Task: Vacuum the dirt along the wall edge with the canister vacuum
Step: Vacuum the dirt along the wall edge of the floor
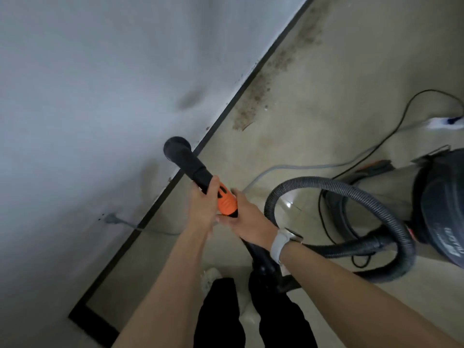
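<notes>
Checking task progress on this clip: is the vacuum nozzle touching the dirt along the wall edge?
Apart. The head view shows the nozzle against the wall background, near the hands, while the dirt lies farther along the baseboard with bare floor between them.

A bare indoor room, perhaps in a home or an unfurnished flat: a plain grey-white wall (pixel 88 84) meets a glossy beige tiled floor (pixel 339 71) along a dark skirting strip (pixel 226 106). A plug (pixel 110 218) sits in the wall low down, and a power strip (pixel 444 121) lies on the floor.
</notes>
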The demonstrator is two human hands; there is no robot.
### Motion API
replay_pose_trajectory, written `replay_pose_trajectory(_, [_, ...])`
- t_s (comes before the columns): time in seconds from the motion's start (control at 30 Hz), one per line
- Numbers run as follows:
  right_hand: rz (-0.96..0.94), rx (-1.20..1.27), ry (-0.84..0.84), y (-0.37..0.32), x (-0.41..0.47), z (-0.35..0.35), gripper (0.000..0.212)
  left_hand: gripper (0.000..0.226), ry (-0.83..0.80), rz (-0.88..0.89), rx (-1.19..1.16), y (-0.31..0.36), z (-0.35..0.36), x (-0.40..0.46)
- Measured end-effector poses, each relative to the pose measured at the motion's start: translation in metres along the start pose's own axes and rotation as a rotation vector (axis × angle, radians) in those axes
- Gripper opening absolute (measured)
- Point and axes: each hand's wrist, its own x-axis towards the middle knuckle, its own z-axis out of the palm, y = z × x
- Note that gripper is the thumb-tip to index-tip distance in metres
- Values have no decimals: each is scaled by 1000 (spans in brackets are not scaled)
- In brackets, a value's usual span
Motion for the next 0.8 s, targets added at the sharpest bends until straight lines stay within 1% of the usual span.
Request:
replay_pose_trajectory(0.07, [27, 52, -3, -21, -27, -18, 39, 9, 22, 64, -38, 33, -2, -19])
replay_pose_trajectory(0.1, [34, 48, -1, -30, -42, -27, 32, 7, 27, 80, -76, 52, -5, -29])
replay_pose_trajectory(0.13, [40, 28, 1, -38, -57, -36, 31, 6, 30, 85, -117, 69, -8, -37])
replay_pose_trajectory(0.17, [44, -3, 7, -46, -70, -44, 32, 11, 34, 80, -156, 84, -12, -44])
replay_pose_trajectory(0.23, [36, -69, 37, -62, -94, -59, 33, 27, 18, 50, -197, 106, -18, -59])
replay_pose_trajectory(0.3, [7, -182, 75, -76, -110, -71, 30, 36, -25, 10, -216, 118, -19, -75])
replay_pose_trajectory(0.4, [-15, -308, 126, -94, -126, -90, 27, 40, -89, -81, -300, 133, -14, -91])
replay_pose_trajectory(0.5, [-14, -359, 156, -110, -134, -112, 22, 45, -167, -133, -314, 152, 1, -97])
replay_pose_trajectory(0.57, [-8, -369, 172, -121, -134, -127, 23, 42, -208, -146, -289, 165, 17, -99])
replay_pose_trajectory(0.7, [4, -388, 204, -135, -124, -168, 24, 18, -280, -154, -275, 195, 53, -93])
replay_pose_trajectory(0.8, [11, -407, 195, -139, -109, -211, 21, 18, -323, -167, -265, 218, 84, -81])
